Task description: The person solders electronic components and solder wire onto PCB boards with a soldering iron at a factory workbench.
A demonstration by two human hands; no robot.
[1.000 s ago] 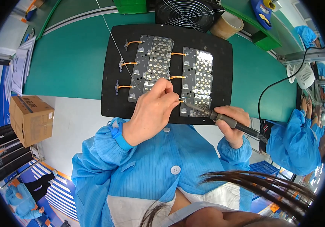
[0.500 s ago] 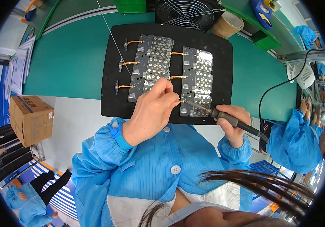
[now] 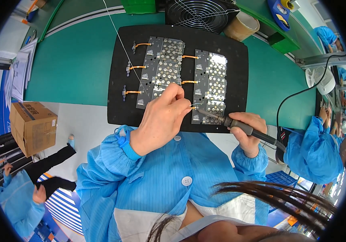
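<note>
My left hand (image 3: 163, 111) is closed in a pinch on a thin solder wire (image 3: 118, 37), which comes down from the top of the view. A short end of it shows beyond my fingertips. My right hand (image 3: 250, 128) grips a soldering iron (image 3: 240, 125), its tip at an orange flex cable's end on the lowest board of the right column of circuit boards (image 3: 216, 84). The left column of boards (image 3: 169, 67) is partly covered by my left hand. More orange flex cables (image 3: 189, 82) join the columns. All lie on a black mat (image 3: 237, 72).
Beyond the mat stand a black fan (image 3: 197, 16) and a brown round tub (image 3: 243, 26). The iron's black cord (image 3: 277, 111) loops up at the right. A cardboard box (image 3: 34, 127) is at left. People in blue work at right and walk at lower left.
The iron's tip has shifted very slightly at the joint; my left hand stays in place. At lower left, the walking person has changed position and stride.
</note>
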